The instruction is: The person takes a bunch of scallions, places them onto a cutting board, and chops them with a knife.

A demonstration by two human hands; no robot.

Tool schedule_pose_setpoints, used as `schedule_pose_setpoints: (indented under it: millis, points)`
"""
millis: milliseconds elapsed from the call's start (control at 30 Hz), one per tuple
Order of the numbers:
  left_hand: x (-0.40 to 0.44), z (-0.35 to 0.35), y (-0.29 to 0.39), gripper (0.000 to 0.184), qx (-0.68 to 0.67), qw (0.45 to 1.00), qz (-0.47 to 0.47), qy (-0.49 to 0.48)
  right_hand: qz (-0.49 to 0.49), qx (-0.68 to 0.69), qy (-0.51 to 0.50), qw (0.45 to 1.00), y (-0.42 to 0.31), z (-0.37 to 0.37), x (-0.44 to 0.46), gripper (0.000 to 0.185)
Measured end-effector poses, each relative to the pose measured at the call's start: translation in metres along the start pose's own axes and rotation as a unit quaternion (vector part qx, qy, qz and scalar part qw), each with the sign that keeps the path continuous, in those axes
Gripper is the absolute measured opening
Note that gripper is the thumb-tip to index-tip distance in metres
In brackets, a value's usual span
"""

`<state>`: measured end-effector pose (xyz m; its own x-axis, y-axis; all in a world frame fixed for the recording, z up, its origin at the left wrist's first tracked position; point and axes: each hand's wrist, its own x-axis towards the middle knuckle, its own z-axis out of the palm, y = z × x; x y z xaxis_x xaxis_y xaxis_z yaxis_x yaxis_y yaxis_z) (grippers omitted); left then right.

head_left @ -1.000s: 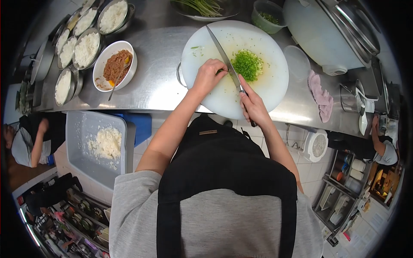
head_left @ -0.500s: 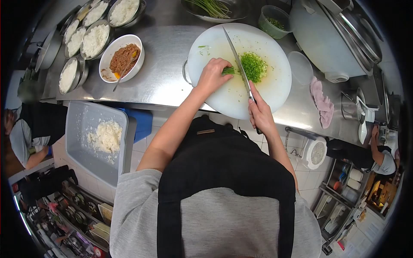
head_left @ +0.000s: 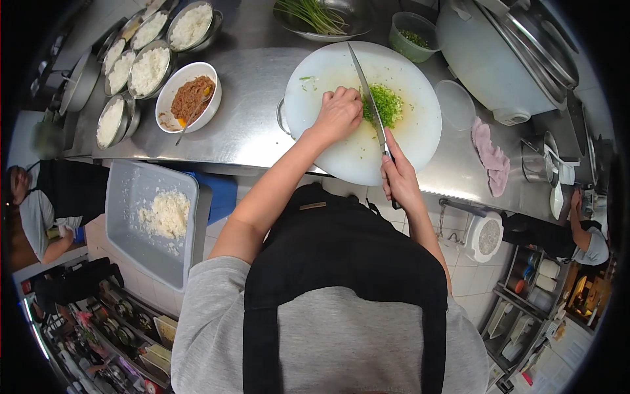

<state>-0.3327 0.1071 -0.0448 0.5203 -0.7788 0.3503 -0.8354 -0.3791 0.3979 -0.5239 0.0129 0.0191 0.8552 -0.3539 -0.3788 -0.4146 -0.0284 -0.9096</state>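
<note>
My right hand (head_left: 399, 174) is wrapped round the black handle of a long kitchen knife (head_left: 369, 92), whose blade points away from me across the round white cutting board (head_left: 420, 141). Just left of the blade, my left hand (head_left: 340, 113) is closed with curled fingers over a short bunch of green onions, mostly hidden beneath it. Finely chopped green onion (head_left: 388, 105) lies heaped along the blade's right side. A few small green scraps sit on the board's upper left.
A metal bowl of whole green onions (head_left: 318, 16) and a plastic tub (head_left: 413, 38) stand behind the board. Left are rice bowls (head_left: 149, 69) and a white bowl of brown filling (head_left: 191, 98). A grey bin (head_left: 121, 223) holds rice. A pink cloth (head_left: 491, 157) lies right. Other people stand at both sides.
My left hand has turned over the green onions and shifted slightly toward the blade, hiding stalks that showed before. The knife has moved only slightly; the whole view has shifted a little.
</note>
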Motion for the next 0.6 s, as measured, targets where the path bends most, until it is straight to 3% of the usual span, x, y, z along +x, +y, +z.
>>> schedule_pose_setpoints:
  millis: [67, 133, 233, 400, 500, 600]
  points:
    - [-0.001, -0.010, -0.006, 0.005, -0.022, 1.000, 0.002, 0.004, -0.010, 0.005, -0.002, 1.000, 0.002, -0.002, 0.001, 0.055]
    - [-0.003, -0.026, -0.014, 0.004, -0.085, 0.995, -0.059, 0.004, -0.022, 0.012, -0.006, 1.000, 0.002, -0.003, 0.003, 0.055]
    - [-0.005, -0.032, -0.022, 0.005, -0.058, 0.993, -0.098, -0.033, -0.015, 0.001, -0.021, 1.000, 0.001, 0.000, 0.005, 0.055]
    - [-0.012, -0.022, -0.026, 0.009, -0.090, 0.991, -0.094, -0.016, -0.034, 0.001, -0.051, 0.998, 0.011, 0.001, 0.013, 0.056]
    - [-0.018, -0.027, -0.017, 0.040, -0.088, 0.991, -0.091, -0.048, -0.034, 0.005, -0.062, 0.997, 0.013, -0.001, 0.017, 0.057]
    - [-0.020, -0.019, -0.015, 0.045, -0.052, 0.997, -0.063, -0.009, -0.038, 0.010, -0.080, 0.996, 0.016, -0.001, 0.023, 0.058]
